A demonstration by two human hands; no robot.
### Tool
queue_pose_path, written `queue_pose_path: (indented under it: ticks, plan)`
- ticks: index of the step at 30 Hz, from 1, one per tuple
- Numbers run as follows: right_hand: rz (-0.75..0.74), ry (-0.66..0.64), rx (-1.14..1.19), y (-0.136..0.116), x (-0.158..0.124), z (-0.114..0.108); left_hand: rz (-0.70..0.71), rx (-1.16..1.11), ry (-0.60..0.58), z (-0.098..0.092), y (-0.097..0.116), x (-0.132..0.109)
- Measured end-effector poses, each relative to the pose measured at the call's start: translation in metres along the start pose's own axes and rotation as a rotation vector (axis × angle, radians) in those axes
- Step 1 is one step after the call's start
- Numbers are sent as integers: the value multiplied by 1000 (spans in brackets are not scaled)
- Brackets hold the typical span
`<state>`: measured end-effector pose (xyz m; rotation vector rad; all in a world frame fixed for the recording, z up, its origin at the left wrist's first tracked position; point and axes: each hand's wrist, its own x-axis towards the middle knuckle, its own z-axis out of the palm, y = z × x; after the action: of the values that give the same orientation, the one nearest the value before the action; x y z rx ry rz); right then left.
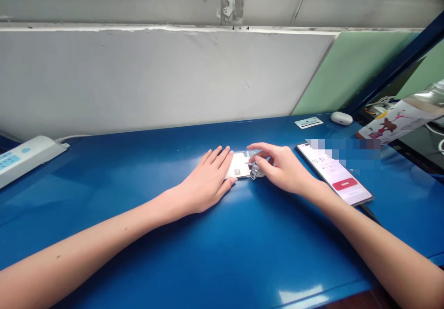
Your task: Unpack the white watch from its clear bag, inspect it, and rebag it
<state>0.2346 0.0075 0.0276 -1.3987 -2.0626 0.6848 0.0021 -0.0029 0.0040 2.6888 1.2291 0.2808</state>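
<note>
A small white card with a dark square code printed on it lies on the blue table. My left hand rests flat over its left part, fingers stretched out. Clear, crumpled plastic sticks out at the card's right end; whether it is a sleeve or loose film I cannot make out. My right hand bends over this end, thumb and fingers curled around the plastic, and the index finger reaches over the card's edge. The exact contact of the right fingertips is partly hidden.
A phone with a running timer lies right of my right hand. Behind it are a printed card and a white earbud case. A bottle leans at the far right. A white power strip sits at the left; a wall stands behind.
</note>
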Motion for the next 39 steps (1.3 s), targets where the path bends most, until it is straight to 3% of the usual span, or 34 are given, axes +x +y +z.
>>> queue_pose_path:
  ticks: [4, 8, 14, 23, 28, 39]
  plan:
    - [43, 217, -330, 5, 3, -8, -6, 35, -76, -4, 2, 0]
    - [135, 71, -312, 9, 5, -9, -13, 54, -96, -5, 3, -1]
    - [-8, 4, -24, 2, 1, -1, -2, 55, -57, -3, 2, -2]
    - [-285, -7, -355, 0, -10, 9, -20, 62, -87, -2, 3, -1]
    - [-337, -60, -390, -5, -11, 7, -15, 48, -70, -2, 3, -1]
    - [-417, -58, -307, 1, -11, 14, -50, 53, -186, -6, 5, 1]
